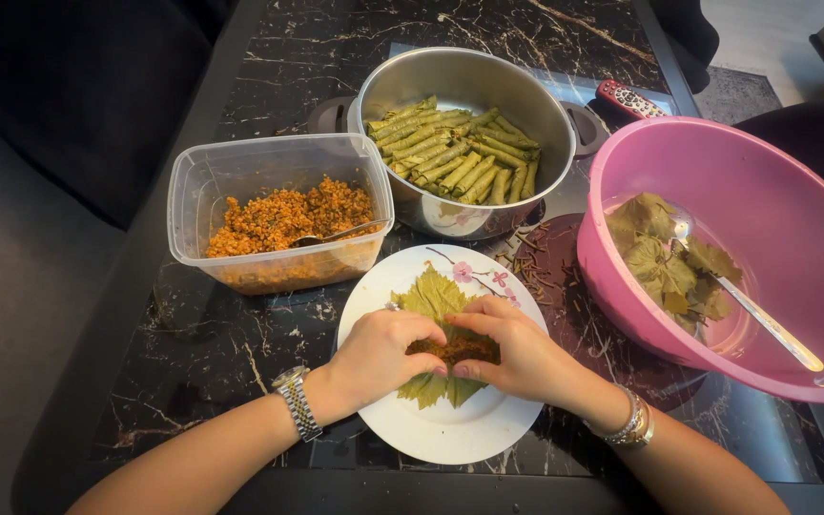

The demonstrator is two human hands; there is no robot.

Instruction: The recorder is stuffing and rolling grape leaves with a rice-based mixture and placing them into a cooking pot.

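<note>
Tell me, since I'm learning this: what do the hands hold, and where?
Both hands pinch the leaf at its middle, folding it over the filling.

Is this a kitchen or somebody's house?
Probably a living room at home, not a kitchen counter. The food sits on a low dark marble table, a remote control lies behind the steel pot, and a dark sofa stands alongside.

Bare forearms, silver link watch (296, 402) on left wrist, stacked metal bangles (631, 425) on right wrist
</note>
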